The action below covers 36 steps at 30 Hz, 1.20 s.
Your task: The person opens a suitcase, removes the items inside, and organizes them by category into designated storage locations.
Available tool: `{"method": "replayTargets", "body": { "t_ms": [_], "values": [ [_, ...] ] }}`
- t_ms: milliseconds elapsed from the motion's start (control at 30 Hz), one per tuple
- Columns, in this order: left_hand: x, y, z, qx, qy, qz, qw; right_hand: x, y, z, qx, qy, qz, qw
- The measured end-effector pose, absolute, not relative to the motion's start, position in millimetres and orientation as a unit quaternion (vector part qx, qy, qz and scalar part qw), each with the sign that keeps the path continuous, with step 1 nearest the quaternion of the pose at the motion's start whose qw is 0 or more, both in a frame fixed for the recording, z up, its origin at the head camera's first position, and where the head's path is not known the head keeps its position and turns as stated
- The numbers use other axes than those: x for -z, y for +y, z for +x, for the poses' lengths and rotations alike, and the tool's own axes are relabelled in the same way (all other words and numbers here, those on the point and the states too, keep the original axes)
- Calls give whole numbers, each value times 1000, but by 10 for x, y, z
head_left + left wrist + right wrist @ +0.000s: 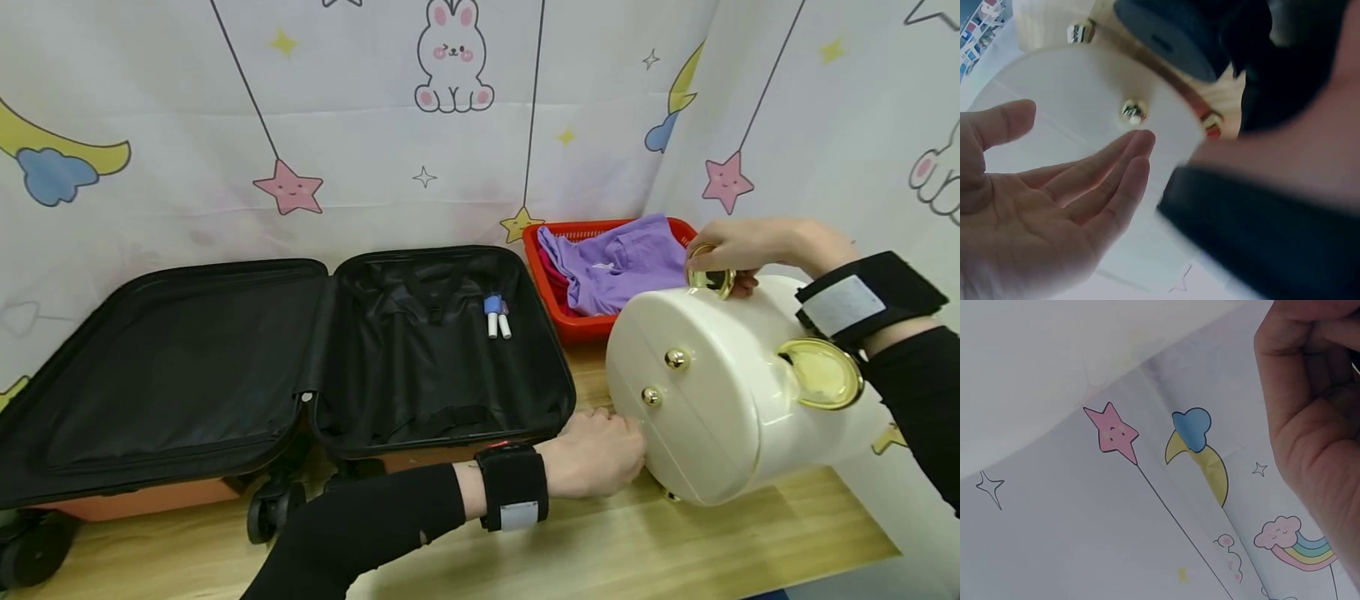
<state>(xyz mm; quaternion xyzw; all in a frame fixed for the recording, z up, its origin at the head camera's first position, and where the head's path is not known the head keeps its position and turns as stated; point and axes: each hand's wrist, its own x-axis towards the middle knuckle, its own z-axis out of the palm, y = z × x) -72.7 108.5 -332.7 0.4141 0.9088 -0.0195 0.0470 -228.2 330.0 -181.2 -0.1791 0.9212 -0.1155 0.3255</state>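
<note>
A cream round case [720,408] with gold fittings lies tipped on its side at the right of the wooden table [600,550]. My left hand [600,454] is low against the case's flat base. In the left wrist view its palm [1054,200] is open and its fingers are straight, close to that base [1085,81] and a gold stud [1134,112]. My right hand [738,250] reaches over the case and pinches a gold ring fitting [711,279] on its upper side. In the right wrist view that hand's fingers [1310,425] are curled.
An open suitcase [187,367] with black lining lies flat at the left and centre, with two small pens [497,317] in its right half. A red basket [585,329] holding a purple garment [615,262] stands behind the case. A printed curtain [375,125] closes off the back and right.
</note>
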Motion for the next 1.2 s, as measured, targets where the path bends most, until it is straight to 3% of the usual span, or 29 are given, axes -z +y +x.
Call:
{"method": "replayTargets", "body": {
  "t_ms": [200, 633, 767, 1000, 1200],
  "values": [
    [3522, 1210, -784, 10, 918, 393, 53, 1799, 3293, -2269, 120, 922, -174, 325],
    [3902, 1374, -891, -7, 935, 354, -24, 1802, 3291, -2262, 122, 924, -172, 318],
    [3956, 1374, -942, 1, 930, 366, -23, 1803, 3313, -2263, 123, 922, -175, 322],
    [3996, 1314, -907, 54, 915, 393, -69, 1803, 3327, -2248, 124, 921, -176, 326],
    [3948, 1249, -833, 43, 920, 385, -62, 1777, 3361, -2229, 125, 919, -193, 320]
  ]
}}
